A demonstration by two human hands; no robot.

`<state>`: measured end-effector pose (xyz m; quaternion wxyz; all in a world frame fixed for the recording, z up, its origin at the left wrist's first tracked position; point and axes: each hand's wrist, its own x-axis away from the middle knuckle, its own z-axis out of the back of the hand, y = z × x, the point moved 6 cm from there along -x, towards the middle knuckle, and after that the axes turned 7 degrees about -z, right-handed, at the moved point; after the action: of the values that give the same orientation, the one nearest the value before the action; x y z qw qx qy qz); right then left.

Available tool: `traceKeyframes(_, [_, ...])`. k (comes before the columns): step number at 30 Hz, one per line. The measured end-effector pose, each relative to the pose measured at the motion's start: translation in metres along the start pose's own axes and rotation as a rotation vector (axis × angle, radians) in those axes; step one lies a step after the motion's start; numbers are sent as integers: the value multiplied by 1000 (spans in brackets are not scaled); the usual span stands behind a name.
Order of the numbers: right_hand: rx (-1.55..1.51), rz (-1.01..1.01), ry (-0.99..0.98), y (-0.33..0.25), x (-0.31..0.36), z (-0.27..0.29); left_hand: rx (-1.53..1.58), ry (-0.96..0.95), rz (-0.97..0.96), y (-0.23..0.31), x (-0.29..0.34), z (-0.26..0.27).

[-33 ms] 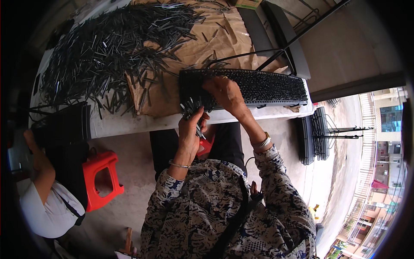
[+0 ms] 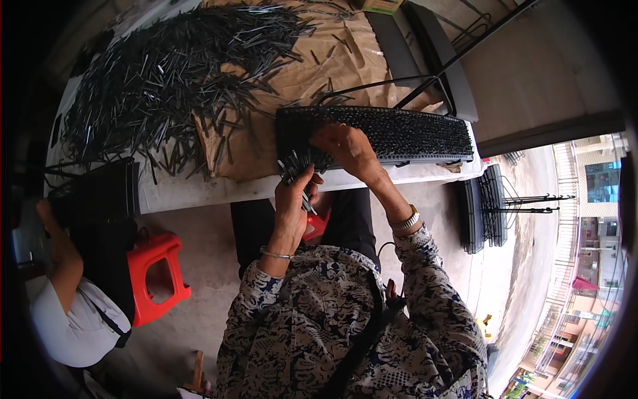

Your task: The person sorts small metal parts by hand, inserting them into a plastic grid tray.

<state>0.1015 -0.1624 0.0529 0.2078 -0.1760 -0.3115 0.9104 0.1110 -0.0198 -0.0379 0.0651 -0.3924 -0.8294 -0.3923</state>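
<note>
A bunch of thin dark strips (image 2: 292, 163) is gripped in my left hand (image 2: 290, 206) by the table's front edge, their ends fanning out past the fingers. My right hand (image 2: 353, 154) is closed over the left part of a long black panel (image 2: 419, 135), which is covered with rows of small upright points. Its fingertips are bent down toward the panel, and what they hold, if anything, is hidden. Left of the panel a large pile of the same dark strips (image 2: 173, 86) spreads over the table.
Brown paper (image 2: 332, 60) covers part of the white-covered table (image 2: 193, 196). A black metal rod frame (image 2: 435, 80) crosses behind the panel. At left, a co-worker's arm (image 2: 65, 256) reaches a black panel (image 2: 93, 193) beside a red stool (image 2: 159, 276). More black panels (image 2: 484, 209) stand at right.
My right hand has shifted very slightly down over the panel. My left hand and its bunch stay in place.
</note>
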Motion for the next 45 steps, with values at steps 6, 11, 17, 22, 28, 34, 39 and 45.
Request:
traceKeyframes(6, [-395, -186, -425, 12, 9, -16, -11, -53, -41, 3, 2, -11])
traceKeyframes(11, [-135, -173, 45, 17, -15, -3, -21, 41, -27, 1, -1, 0])
traceKeyframes(17, [-79, 36, 369, 23, -26, -14, -5, 18, -27, 2, -1, -4])
traceKeyframes(22, [145, 111, 344, 8, -21, -18, -12, 34, -59, 5, -1, 2])
traceKeyframes(28, [207, 150, 326, 0, -15, -11, -4, 7, -79, 4, -1, -3])
traceKeyframes(34, [-325, -128, -412, 1, 9, -25, -30, 9, -83, 7, -2, 1])
traceKeyframes(39, [-481, -282, -523, 8, 9, -30, -53, 56, -58, 5, -1, 3])
traceKeyframes(45, [-39, 46, 278, 4, -19, -7, 0, 66, -31, 5, 0, 2])
